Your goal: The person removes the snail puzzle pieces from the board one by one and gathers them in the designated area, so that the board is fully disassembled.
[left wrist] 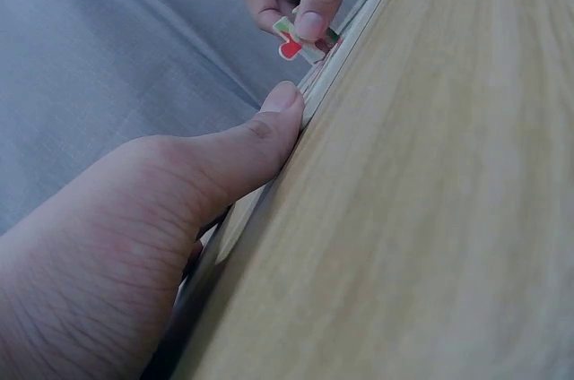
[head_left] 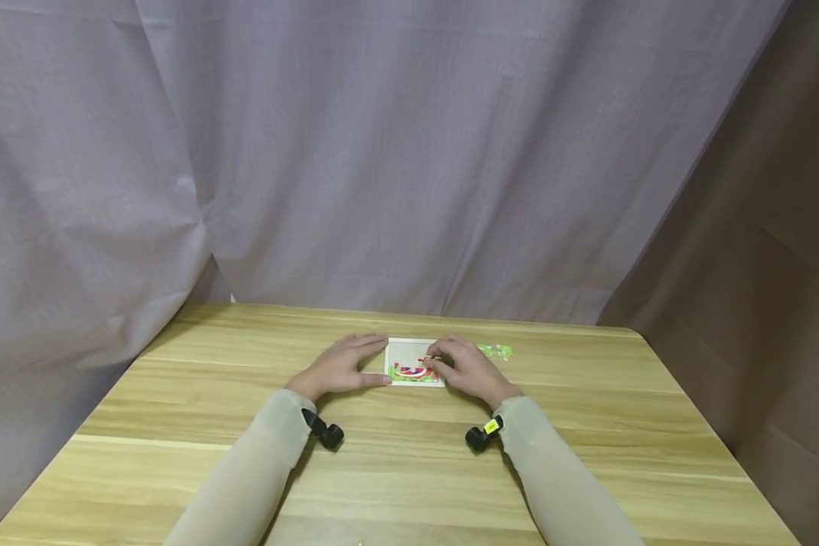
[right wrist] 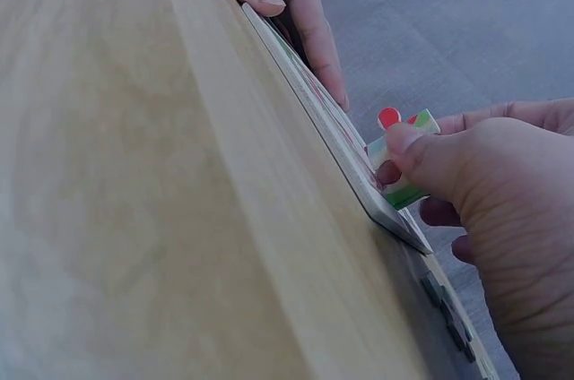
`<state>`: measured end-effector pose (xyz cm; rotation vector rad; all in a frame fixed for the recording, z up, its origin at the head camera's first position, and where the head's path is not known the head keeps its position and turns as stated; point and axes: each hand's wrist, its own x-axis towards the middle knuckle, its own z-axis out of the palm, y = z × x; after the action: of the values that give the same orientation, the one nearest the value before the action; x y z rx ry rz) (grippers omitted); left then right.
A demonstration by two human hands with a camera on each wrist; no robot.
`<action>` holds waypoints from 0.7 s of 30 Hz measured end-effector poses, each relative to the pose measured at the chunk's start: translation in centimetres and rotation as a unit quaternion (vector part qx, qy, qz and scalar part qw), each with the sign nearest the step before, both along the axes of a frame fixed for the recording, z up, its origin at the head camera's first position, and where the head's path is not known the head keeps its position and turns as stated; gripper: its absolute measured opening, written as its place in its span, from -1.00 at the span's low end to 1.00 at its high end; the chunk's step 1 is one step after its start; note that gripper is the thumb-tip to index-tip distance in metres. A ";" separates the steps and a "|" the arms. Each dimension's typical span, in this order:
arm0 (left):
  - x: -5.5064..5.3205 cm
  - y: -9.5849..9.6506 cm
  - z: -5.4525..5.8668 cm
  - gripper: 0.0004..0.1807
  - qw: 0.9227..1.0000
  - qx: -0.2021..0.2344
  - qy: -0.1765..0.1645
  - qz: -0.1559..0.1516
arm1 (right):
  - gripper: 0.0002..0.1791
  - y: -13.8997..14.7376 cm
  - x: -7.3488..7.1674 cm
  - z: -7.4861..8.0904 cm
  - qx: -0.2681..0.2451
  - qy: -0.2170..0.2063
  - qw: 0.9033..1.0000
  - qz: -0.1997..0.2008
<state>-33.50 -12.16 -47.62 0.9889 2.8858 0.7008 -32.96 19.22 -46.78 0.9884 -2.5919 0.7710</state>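
Observation:
A small white-framed jigsaw puzzle board (head_left: 404,351) lies flat on the table, its near part filled with red, blue and green pieces. At the board's left edge rests my left hand (head_left: 341,368), thumb at the near corner and fingers extended toward the far corner. My right hand (head_left: 474,371) pinches a jigsaw piece (right wrist: 405,192) between thumb and fingers over the board's right side. Green with a red knob, that piece is held tilted in the right wrist view. In the left wrist view the same jigsaw piece (left wrist: 287,47) shows beyond my left thumb.
Loose green jigsaw pieces (head_left: 497,351) lie on the wooden table (head_left: 396,470) just right of the board, partly behind my right hand. A grey curtain (head_left: 382,152) hangs behind the table's far edge. A brown curtain (head_left: 757,227) hangs at the right.

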 end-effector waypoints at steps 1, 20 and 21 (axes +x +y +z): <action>0.0 0.0 0.0 0.01 1.000 0.000 0.001 -0.001 | -0.92 0.0 0.0 -0.1 -0.002 0.000 1.000 0.001; 0.1 0.0 0.1 0.00 1.000 -0.002 0.003 -0.001 | -0.89 0.4 0.0 -0.2 -0.060 0.011 0.998 -0.004; 0.1 0.0 0.0 -0.01 1.000 -0.001 0.003 0.000 | -0.90 0.5 0.0 -0.2 -0.064 0.012 0.998 -0.006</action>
<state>-33.38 -12.17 -47.57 0.9914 2.8908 0.6969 -32.97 19.72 -46.95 0.9382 -2.4920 0.9037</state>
